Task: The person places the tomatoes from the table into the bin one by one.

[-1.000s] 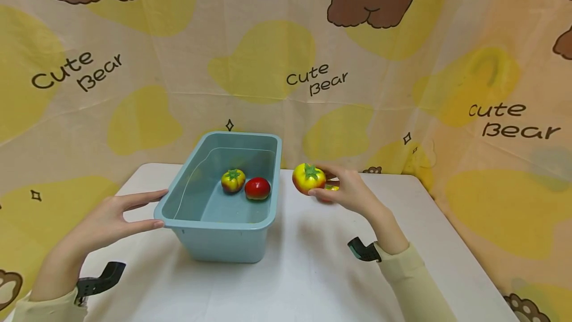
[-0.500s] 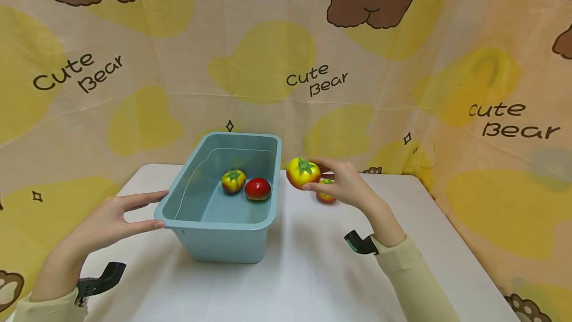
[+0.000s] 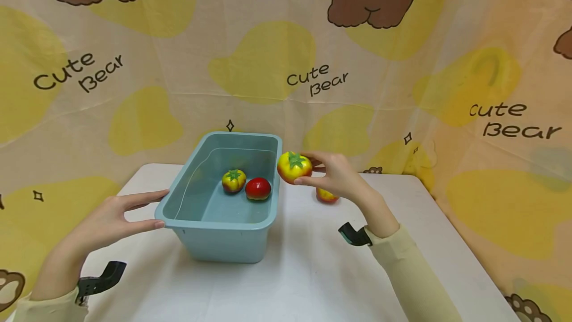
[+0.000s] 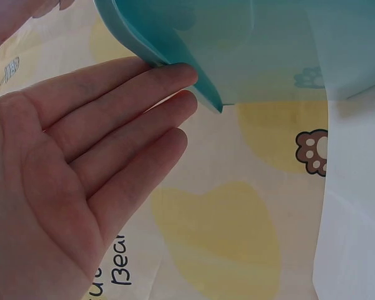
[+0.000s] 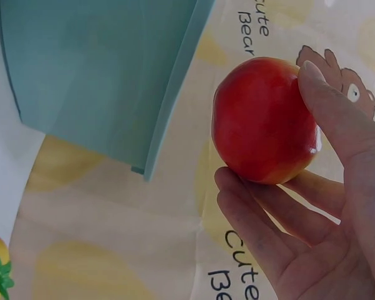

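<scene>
My right hand [image 3: 339, 178] pinches a yellow-and-red tomato [image 3: 294, 168] with a green calyx, thumb on one side and fingers on the other. It holds the tomato in the air at the right rim of a light blue plastic bin [image 3: 214, 224]. In the right wrist view, the red underside of that tomato [image 5: 262, 119] shows. My left hand [image 3: 107, 220] touches the bin's near left corner with straight fingers and thumb. Inside the bin lie a yellow tomato [image 3: 234, 181] and a glossy red one [image 3: 258, 189], close together.
Another yellow-and-red tomato [image 3: 327, 196] sits on the white table [image 3: 304, 272], behind my right hand and partly covered by it. A patterned cloth [image 3: 250, 63] with bears hangs close behind the table and along its right side.
My right hand has carried the tomato left and slightly up, toward the bin's right rim. More of the tomato on the table came into view. My left hand and the bin have stayed put.
</scene>
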Motion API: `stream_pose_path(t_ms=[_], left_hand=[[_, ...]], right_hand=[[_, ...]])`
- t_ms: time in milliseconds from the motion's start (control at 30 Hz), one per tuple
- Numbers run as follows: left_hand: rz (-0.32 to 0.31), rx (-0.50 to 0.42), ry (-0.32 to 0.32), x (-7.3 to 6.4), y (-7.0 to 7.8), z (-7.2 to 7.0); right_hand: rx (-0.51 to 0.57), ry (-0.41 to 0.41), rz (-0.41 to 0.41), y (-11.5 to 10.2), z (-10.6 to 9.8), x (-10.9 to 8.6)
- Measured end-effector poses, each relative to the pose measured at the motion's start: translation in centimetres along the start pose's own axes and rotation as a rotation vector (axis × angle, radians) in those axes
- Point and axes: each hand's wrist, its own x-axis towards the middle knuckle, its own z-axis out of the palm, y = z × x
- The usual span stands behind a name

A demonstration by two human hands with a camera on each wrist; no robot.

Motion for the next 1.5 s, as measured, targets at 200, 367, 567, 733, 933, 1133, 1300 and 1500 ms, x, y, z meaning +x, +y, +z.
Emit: stream_pose_path(t_ms=[200,367,567,733,933,1133,1300,1500], left_hand=[[0.007,0.003,0.001,0.1,0.0,0.1],[0.02,-0.013,0.01,0.1,-0.2,0.1],[0.014,-0.006,0.007,0.1,-0.3,0.1],[0.025,-0.014,0.012,0.1,-0.3,0.2],[0.013,-0.013,-0.001,0.1,-0.3,0.1],[0.019,-0.011,0.006,0.1,-0.4,0.1],[0.016,-0.021,0.0,0.1,-0.4,0.1],[0.019,-0.017,0.003,0.1,-0.4,0.1]], right_hand=[[0.011,-0.022,-0.01,-0.7,0.0,0.9],[0.043,-0.033,-0.028,-1.4,0.1,1.7],[0.076,-0.048,-0.051,-2.1,0.1,2.5],[0.062,-0.065,-0.065,-2.5,0.0,3.1],[0.022,-0.073,-0.098,-2.8,-0.1,4.0],[-0.005,-0.085,-0.105,-3.5,-0.2,5.1],[-0.017,-0.116,-0.096,-4.0,-0.2,6.0],[-0.013,-0.135,-0.116,-4.4,0.0,6.8]])
